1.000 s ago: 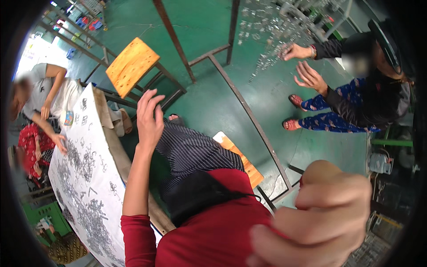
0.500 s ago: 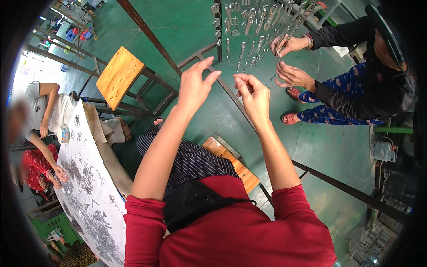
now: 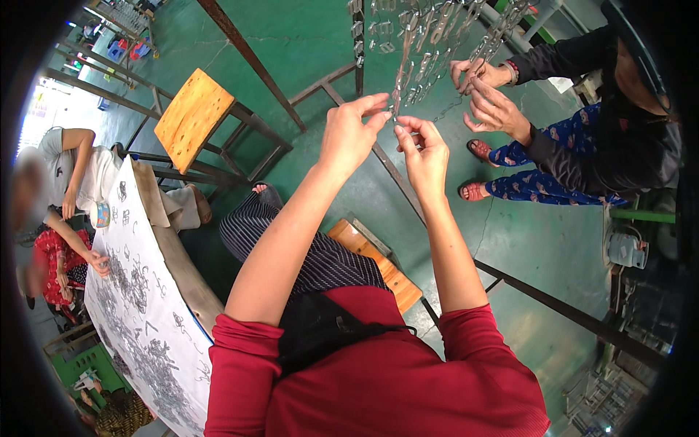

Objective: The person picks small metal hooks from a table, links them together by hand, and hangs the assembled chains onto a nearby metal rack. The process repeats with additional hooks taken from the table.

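In front of me hang several strands of small shiny metal pieces [image 3: 426, 54]. My left hand [image 3: 353, 135] pinches at the lower tip of one hanging strand [image 3: 397, 86], thumb and forefinger close together. Just below and to the right, my right hand [image 3: 424, 154] has its thumb and fingers drawn together beside the same tip. Whatever it pinches is too small to make out. At the right, a co-worker's two hands [image 3: 491, 98] handle another strand close to the rack.
A wooden stool [image 3: 193, 120] stands ahead to the left, a wooden bench [image 3: 378, 262] below my arms. Left, co-workers sit at a white-covered table [image 3: 164, 291] strewn with dark small pieces. Metal frame bars [image 3: 568, 306] cross at the right. A gas canister [image 3: 628, 249] stands far right.
My left hand has moved right to the strand's tip, its thumb and forefinger coming closer together. My right hand has shifted slightly right. The co-worker's hands at the right have drawn closer together.
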`<action>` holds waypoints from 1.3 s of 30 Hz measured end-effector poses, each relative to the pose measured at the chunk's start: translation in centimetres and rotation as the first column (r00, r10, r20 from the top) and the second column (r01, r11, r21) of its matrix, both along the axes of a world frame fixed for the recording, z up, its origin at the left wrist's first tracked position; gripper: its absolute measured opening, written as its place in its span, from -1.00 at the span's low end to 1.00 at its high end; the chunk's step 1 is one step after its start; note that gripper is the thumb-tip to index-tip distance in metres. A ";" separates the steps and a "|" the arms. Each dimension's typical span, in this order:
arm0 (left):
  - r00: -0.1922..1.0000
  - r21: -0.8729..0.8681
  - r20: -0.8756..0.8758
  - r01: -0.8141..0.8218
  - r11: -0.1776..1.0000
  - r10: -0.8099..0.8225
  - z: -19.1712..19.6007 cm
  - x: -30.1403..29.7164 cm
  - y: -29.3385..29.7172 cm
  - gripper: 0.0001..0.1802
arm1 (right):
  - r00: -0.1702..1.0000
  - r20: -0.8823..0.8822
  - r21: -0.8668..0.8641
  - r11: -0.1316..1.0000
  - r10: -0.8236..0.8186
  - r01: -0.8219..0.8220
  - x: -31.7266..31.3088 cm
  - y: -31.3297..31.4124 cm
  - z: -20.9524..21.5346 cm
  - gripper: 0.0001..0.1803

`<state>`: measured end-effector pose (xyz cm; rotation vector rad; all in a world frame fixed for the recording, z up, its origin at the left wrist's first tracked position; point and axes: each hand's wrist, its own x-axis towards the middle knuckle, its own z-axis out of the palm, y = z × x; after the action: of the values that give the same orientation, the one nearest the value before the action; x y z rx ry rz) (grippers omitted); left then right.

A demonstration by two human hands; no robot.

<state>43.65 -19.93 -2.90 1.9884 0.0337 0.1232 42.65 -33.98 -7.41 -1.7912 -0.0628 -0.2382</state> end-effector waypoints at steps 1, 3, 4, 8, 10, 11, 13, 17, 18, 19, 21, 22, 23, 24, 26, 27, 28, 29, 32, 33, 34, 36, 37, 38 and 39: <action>0.999 -0.025 -0.033 0.020 0.999 -0.021 0.1 -0.1 0.0 -0.63 | 1.000 0.004 0.009 1.000 -0.002 0.002 0.1 0.0 -0.1 -0.80; 0.998 -0.050 -0.038 0.040 0.998 -0.042 -0.1 -0.2 0.2 -0.65 | 1.000 0.005 -0.004 1.000 -0.013 0.013 0.2 0.1 0.0 -0.78; 0.998 -0.061 -0.039 0.050 0.997 -0.053 -0.2 -0.3 0.3 -0.67 | 1.000 0.006 -0.009 1.000 -0.018 0.018 0.4 0.3 0.0 -0.77; 0.998 -0.049 0.003 0.063 0.997 -0.063 -0.1 -0.3 0.4 -0.69 | 1.000 0.031 -0.014 1.000 0.000 0.001 1.1 0.7 -0.5 -0.79; 0.996 -0.084 0.080 0.055 0.995 -0.048 -0.7 -0.3 0.5 -0.71 | 0.998 0.058 -0.035 0.999 0.014 -0.012 1.3 1.1 -0.4 -0.80; 0.996 -0.075 0.077 0.052 0.996 -0.046 -0.9 -0.3 0.6 -0.71 | 0.998 0.062 -0.041 0.999 0.010 -0.008 1.4 1.2 -0.4 -0.80; 0.997 -0.056 0.071 0.047 0.997 -0.043 -0.6 -0.3 0.7 -0.72 | 0.998 0.068 -0.050 0.999 0.003 0.001 1.6 1.4 -0.4 -0.81; 0.994 -0.049 0.099 0.052 0.997 -0.047 -0.7 0.1 0.9 -0.75 | 0.996 0.088 -0.058 0.998 0.007 -0.002 1.8 1.7 -0.3 -0.82; 0.994 -0.067 0.104 0.043 0.997 -0.036 -0.7 0.2 0.9 -0.76 | 0.995 0.101 -0.055 0.998 0.016 -0.011 1.8 1.8 -0.1 -0.82; 0.994 -0.084 0.109 0.034 0.996 -0.024 -0.6 0.2 1.0 -0.76 | 0.993 0.114 -0.051 0.998 0.025 -0.020 1.8 1.9 0.1 -0.83; 0.998 -0.085 0.052 0.037 0.996 -0.033 -0.3 0.4 1.2 -0.77 | 0.993 0.111 -0.031 0.999 0.036 -0.033 1.8 1.9 0.4 -0.84; 0.999 -0.086 0.024 0.039 0.995 -0.037 -0.2 0.4 1.3 -0.78 | 0.993 0.110 -0.021 0.999 0.041 -0.039 1.8 1.9 0.4 -0.84; 0.999 -0.099 0.025 0.050 0.994 -0.048 -0.2 0.5 1.5 -0.78 | 0.993 0.105 -0.015 0.999 0.049 -0.047 1.9 1.9 0.4 -0.84; 0.998 -0.112 0.026 0.059 0.992 -0.056 -0.3 0.5 1.6 -0.78 | 0.993 0.099 -0.008 0.998 0.059 -0.058 1.9 1.9 0.5 -0.84; 0.996 -0.143 0.055 0.076 0.987 -0.069 -0.6 0.5 1.9 -0.79 | 0.994 0.079 -0.007 0.997 0.080 -0.080 2.0 1.9 0.6 -0.86; 0.994 -0.161 0.083 0.085 0.983 -0.073 -0.9 0.5 2.0 -0.79 | 0.994 0.064 -0.015 0.996 0.091 -0.091 2.0 1.9 0.7 -0.87; 0.991 -0.180 0.111 0.095 0.979 -0.076 -1.1 0.5 2.2 -0.79 | 0.994 0.049 -0.022 0.995 0.102 -0.101 2.0 1.9 0.8 -0.88; 0.991 -0.186 0.106 0.103 0.977 -0.084 -1.2 0.5 2.4 -0.79 | 0.993 0.049 -0.010 0.994 0.110 -0.110 2.0 1.9 0.8 -0.89; 0.988 -0.207 0.089 0.142 0.968 -0.126 -1.3 0.7 2.8 -0.81 | 0.993 0.024 0.034 0.993 0.114 -0.115 1.9 1.8 0.5 -0.89; 0.986 -0.214 0.080 0.161 0.963 -0.147 -1.3 0.7 2.9 -0.81 | 0.994 -0.001 0.057 0.993 0.106 -0.106 1.9 1.5 0.2 -0.88; 0.983 -0.222 0.071 0.180 0.958 -0.169 -1.3 0.7 3.0 -0.82 | 0.995 -0.027 0.079 0.992 0.098 -0.095 1.9 1.3 0.1 -0.86; 0.979 -0.231 0.072 0.201 0.952 -0.190 -1.1 0.8 2.8 -0.84 | 0.997 -0.019 0.110 0.991 0.074 -0.072 1.6 1.0 0.4 -0.86; 0.977 -0.237 0.070 0.212 0.948 -0.201 -1.0 0.8 2.8 -0.85 | 0.998 -0.018 0.124 0.991 0.061 -0.058 1.5 0.9 0.4 -0.86; 0.974 -0.237 0.076 0.224 0.945 -0.212 -0.9 0.8 2.8 -0.85 | 0.998 -0.003 0.107 0.993 0.059 -0.059 1.6 0.7 0.1 -0.85; 0.971 -0.238 0.080 0.238 0.942 -0.226 -0.9 0.7 2.8 -0.85 | 0.997 -0.036 0.156 0.986 0.063 -0.057 1.5 0.8 0.2 -0.86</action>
<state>44.33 -17.15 -3.83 1.7258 -0.2098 0.0155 44.15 -33.20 -7.25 -1.6359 -0.0671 -0.1582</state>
